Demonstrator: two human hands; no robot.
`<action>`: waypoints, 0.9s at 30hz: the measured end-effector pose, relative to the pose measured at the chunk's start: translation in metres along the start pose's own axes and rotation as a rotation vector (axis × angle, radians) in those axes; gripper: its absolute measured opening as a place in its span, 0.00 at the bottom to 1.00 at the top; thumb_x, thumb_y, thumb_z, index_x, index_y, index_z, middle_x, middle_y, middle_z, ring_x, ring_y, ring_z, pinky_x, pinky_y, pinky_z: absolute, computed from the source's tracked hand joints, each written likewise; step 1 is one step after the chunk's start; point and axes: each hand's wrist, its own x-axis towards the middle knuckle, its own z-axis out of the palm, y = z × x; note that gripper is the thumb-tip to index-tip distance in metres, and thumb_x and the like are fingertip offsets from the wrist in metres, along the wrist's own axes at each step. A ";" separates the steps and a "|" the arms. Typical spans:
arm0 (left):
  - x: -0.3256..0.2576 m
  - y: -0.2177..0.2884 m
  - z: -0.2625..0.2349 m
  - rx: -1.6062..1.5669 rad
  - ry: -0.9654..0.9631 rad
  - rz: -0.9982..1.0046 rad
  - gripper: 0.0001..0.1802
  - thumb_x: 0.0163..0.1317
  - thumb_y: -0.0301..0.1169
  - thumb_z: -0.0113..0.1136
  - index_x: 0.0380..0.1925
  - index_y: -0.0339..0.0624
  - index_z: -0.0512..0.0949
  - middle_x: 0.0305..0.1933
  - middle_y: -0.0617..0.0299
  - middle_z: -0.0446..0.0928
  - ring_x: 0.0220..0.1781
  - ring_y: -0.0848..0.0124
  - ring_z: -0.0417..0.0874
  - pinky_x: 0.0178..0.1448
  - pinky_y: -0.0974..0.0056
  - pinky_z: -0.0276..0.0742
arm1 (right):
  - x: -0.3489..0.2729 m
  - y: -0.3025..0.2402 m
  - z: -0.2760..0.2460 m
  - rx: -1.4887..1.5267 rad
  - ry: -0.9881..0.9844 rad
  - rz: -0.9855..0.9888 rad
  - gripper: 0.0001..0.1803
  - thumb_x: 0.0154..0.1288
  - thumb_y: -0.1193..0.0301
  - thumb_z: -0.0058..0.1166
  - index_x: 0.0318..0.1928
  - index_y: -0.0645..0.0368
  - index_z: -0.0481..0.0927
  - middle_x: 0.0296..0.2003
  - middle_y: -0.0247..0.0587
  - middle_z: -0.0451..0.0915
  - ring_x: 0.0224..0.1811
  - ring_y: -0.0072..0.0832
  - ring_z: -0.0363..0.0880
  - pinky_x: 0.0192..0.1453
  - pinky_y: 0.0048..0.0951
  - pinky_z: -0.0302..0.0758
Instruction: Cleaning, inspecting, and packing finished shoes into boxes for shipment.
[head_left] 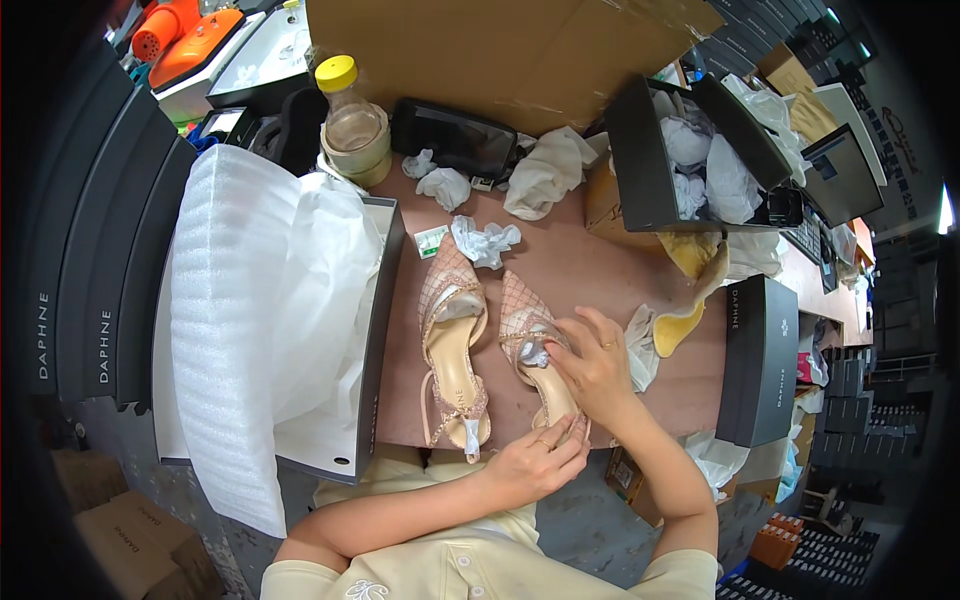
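Holding a pink shoe with two hands.
The left hand has fingertips together on its heel end. The right hand has fingers apart by the white paper inside; I cannot tell if they grip. It's on the table, beside its matching shoe.

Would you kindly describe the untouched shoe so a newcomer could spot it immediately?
At the pinkish table, find the open box at the left. Just right of it lies a pink, pointed slingback shoe, toe facing away. The left hand and right hand touch its twin, not this one.
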 end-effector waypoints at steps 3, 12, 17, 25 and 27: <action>0.000 0.001 0.000 -0.029 -0.015 -0.005 0.14 0.50 0.31 0.53 0.37 0.38 0.76 0.45 0.55 0.77 0.51 0.60 0.79 0.50 0.67 0.76 | 0.003 0.011 -0.001 0.024 -0.034 -0.099 0.10 0.48 0.71 0.62 0.35 0.54 0.81 0.45 0.39 0.74 0.54 0.40 0.69 0.52 0.41 0.67; -0.003 0.004 0.000 -0.012 -0.014 -0.028 0.15 0.50 0.31 0.53 0.39 0.40 0.76 0.46 0.56 0.77 0.53 0.60 0.78 0.53 0.66 0.75 | 0.007 0.019 0.011 0.409 -0.100 0.402 0.22 0.39 0.63 0.68 0.36 0.58 0.80 0.40 0.44 0.77 0.46 0.42 0.73 0.51 0.37 0.69; -0.007 0.007 0.001 -0.003 -0.027 -0.053 0.18 0.52 0.34 0.56 0.44 0.44 0.77 0.51 0.59 0.76 0.55 0.63 0.77 0.56 0.65 0.74 | 0.015 0.018 0.034 0.253 -0.140 0.450 0.18 0.45 0.64 0.66 0.37 0.58 0.80 0.32 0.41 0.79 0.39 0.38 0.77 0.49 0.37 0.70; 0.022 -0.004 -0.096 -0.160 0.165 -0.166 0.32 0.44 0.31 0.67 0.53 0.39 0.71 0.57 0.48 0.69 0.58 0.50 0.73 0.58 0.56 0.72 | -0.043 0.004 -0.050 0.910 -0.291 0.697 0.46 0.47 0.58 0.67 0.65 0.59 0.60 0.60 0.51 0.67 0.60 0.44 0.69 0.59 0.39 0.69; 0.009 -0.021 -0.146 -0.131 0.398 -0.261 0.34 0.41 0.26 0.69 0.53 0.38 0.71 0.57 0.46 0.69 0.56 0.50 0.74 0.54 0.55 0.74 | -0.076 -0.020 -0.077 0.997 -0.275 0.742 0.56 0.41 0.58 0.71 0.69 0.57 0.53 0.64 0.52 0.62 0.63 0.44 0.66 0.62 0.41 0.67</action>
